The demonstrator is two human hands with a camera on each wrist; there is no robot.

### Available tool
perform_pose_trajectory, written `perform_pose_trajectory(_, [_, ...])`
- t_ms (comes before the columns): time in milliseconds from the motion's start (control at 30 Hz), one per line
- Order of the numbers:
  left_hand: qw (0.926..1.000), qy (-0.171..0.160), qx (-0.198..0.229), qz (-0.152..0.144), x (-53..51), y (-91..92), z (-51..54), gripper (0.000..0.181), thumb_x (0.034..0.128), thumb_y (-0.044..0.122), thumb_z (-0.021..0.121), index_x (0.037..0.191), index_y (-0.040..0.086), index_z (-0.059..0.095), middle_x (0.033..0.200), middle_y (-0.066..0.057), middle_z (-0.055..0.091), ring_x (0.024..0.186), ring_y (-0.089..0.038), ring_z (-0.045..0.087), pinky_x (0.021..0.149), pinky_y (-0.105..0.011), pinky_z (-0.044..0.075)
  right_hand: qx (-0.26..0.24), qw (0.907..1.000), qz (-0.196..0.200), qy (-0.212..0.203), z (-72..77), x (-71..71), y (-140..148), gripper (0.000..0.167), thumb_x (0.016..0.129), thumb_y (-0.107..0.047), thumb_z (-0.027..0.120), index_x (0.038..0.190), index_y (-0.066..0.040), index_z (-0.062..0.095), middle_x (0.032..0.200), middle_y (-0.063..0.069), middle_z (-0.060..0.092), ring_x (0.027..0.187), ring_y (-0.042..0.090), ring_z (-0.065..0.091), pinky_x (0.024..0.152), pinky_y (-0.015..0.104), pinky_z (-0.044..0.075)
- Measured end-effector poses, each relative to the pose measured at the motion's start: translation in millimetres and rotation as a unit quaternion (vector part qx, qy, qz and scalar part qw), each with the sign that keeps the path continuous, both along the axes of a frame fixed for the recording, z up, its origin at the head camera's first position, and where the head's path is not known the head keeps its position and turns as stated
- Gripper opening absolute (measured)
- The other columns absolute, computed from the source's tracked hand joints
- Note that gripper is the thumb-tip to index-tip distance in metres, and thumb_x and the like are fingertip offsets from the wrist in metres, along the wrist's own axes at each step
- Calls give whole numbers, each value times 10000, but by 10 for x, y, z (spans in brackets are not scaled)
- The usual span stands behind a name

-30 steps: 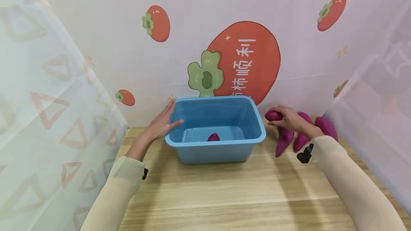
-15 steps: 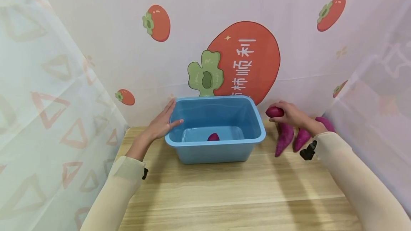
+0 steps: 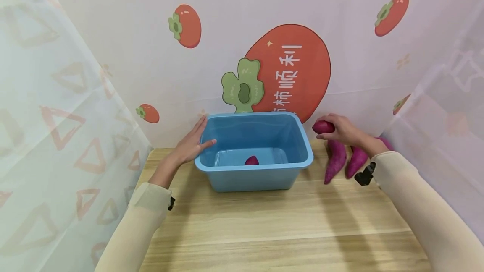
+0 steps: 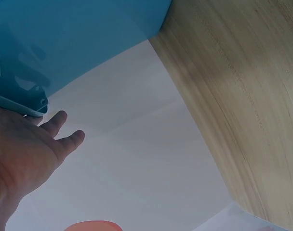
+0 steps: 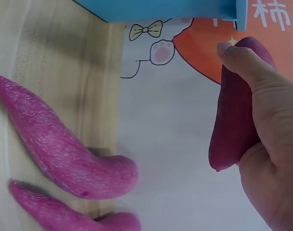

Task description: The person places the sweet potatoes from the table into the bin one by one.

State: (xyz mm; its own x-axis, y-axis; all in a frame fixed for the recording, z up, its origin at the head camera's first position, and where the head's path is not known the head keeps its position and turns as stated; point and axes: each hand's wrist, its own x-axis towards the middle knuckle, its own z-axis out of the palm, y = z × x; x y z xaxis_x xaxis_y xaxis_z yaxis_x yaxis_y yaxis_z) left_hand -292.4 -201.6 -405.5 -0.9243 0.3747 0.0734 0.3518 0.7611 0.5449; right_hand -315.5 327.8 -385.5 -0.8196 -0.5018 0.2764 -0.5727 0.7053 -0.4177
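Observation:
A light-blue plastic tub point(image 3: 253, 181) stands on the table, with one purple sweet potato point(image 3: 251, 160) lying inside it. My left hand point(image 3: 190, 146) rests on the tub's left rim. Its fingers lie straight along the outside and the thumb reaches over the inner side. In the left wrist view the left hand point(image 4: 31, 149) touches the rim from outside. To the right of the tub, my right hand point(image 3: 342, 130) grips a sweet potato point(image 5: 235, 115) between thumb and fingers, raised above the table. Below and beside it lie more sweet potatoes point(image 5: 64, 144), partly hidden by the arm.
The wooden table point(image 3: 280, 230) stretches in front of the tub. Behind it hangs a white cloth point(image 3: 124, 45) printed with persimmons, and similar cloth closes off the left and right sides. The back edge of the table meets the cloth just behind the tub.
My right hand has risen a little with the sweet potato in its grip, away from the ones on the table. The left hand and the tub have stayed in place.

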Motion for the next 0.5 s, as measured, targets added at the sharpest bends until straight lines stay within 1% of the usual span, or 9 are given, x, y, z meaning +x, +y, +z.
perform_pose_trajectory(300, [10000, 7, -54, 9, 11, -11, 2, 938, 1050, 482, 534, 1706, 94, -14, 1793, -77, -48, 1648, -348, 29, 1259, -691, 161, 10, 9999, 86, 150, 99, 16, -32, 457, 858, -94, 888, 1259, 11, 696, 1107, 170, 692, 934, 294, 653, 724, 291, 563])
perform_pose_trajectory(500, [9996, 153, -236, 24, 7, -2, 14, 932, 1052, 494, 522, 1703, 73, 3, 1790, -112, -16, 1641, -380, 69, 1254, -689, 184, 83, 9998, 80, 136, 163, 31, -55, 453, 857, -107, 894, 1249, 9, 701, 1106, 160, 687, 936, 282, 649, 728, 300, 563])
